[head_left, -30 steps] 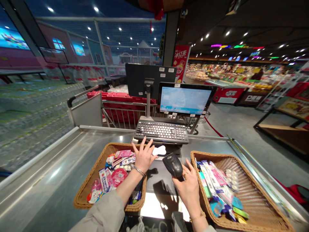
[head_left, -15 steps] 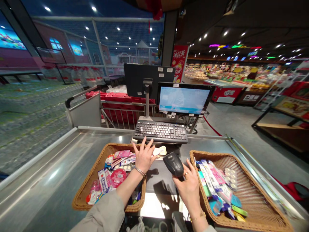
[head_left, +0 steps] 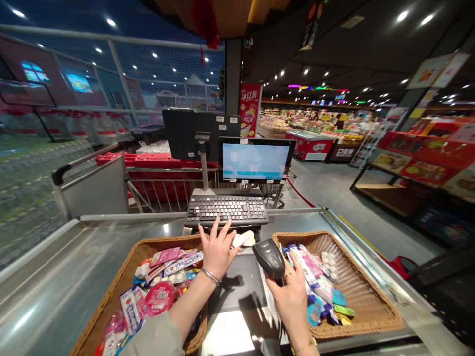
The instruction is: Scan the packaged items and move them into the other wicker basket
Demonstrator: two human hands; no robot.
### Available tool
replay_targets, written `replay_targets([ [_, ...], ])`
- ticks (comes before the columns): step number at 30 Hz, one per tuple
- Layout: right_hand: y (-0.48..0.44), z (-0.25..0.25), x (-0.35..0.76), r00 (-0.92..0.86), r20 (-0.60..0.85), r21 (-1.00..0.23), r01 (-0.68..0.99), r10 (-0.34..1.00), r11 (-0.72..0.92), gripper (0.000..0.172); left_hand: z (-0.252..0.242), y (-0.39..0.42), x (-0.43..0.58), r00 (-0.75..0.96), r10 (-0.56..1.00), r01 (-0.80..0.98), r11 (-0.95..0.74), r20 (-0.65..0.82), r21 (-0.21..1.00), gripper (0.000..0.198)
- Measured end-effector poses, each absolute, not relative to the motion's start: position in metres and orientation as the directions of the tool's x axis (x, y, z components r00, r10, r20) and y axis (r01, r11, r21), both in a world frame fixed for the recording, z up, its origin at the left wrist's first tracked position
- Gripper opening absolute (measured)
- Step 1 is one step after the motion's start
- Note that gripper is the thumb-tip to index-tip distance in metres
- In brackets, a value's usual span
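Note:
My left hand (head_left: pixel 218 251) is over the right edge of the left wicker basket, its fingers spread near the front of the keyboard. Between its thumb and fingers it holds a small white-and-yellow packet (head_left: pixel 244 239) with a printed label; the exact kind cannot be made out. My right hand (head_left: pixel 291 291) grips a black handheld barcode scanner (head_left: pixel 269 258), whose head points up and left toward the packet. The scanner's handle is mostly hidden in the palm. Candy packs (head_left: pixel 130 309) and a round pink container (head_left: pixel 160 297) fill the left basket (head_left: pixel 97 310).
A right wicker basket (head_left: pixel 374 296) holds more sweets and a blister pack (head_left: pixel 329 265). Behind the hands are a keyboard (head_left: pixel 226 208) and a lit monitor (head_left: pixel 256 162). The metal counter (head_left: pixel 40 301) has raised edges; a shopping cart (head_left: pixel 170 190) stands beyond.
The view has swung right, so the monitor and baskets appear farther left. Both hands, still with packet and scanner, have shifted slightly right relative to the keyboard.

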State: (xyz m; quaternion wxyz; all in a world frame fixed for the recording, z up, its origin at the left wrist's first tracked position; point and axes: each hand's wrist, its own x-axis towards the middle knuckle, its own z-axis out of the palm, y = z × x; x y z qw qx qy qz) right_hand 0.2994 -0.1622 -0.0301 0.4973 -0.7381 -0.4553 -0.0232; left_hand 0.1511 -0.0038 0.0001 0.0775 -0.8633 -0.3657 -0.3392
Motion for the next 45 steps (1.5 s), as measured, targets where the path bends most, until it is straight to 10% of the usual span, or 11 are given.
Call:
replay_targets([
  [17, -0.191, -0.035, 0.335, 0.661, 0.606, -0.679, 0.720, 0.443, -0.146, 0.042, 0.010, -0.017, 0.198, 0.555, 0.517, 0.588, -0.798, 0.652, 0.133, 0.031],
  [45, -0.253, -0.035, 0.378, 0.955, 0.297, -0.892, 0.268, -0.023, -0.365, 0.053, -0.016, -0.066, 0.311, 0.795, 0.221, 0.209, -0.974, 0.565, 0.087, 0.060],
])
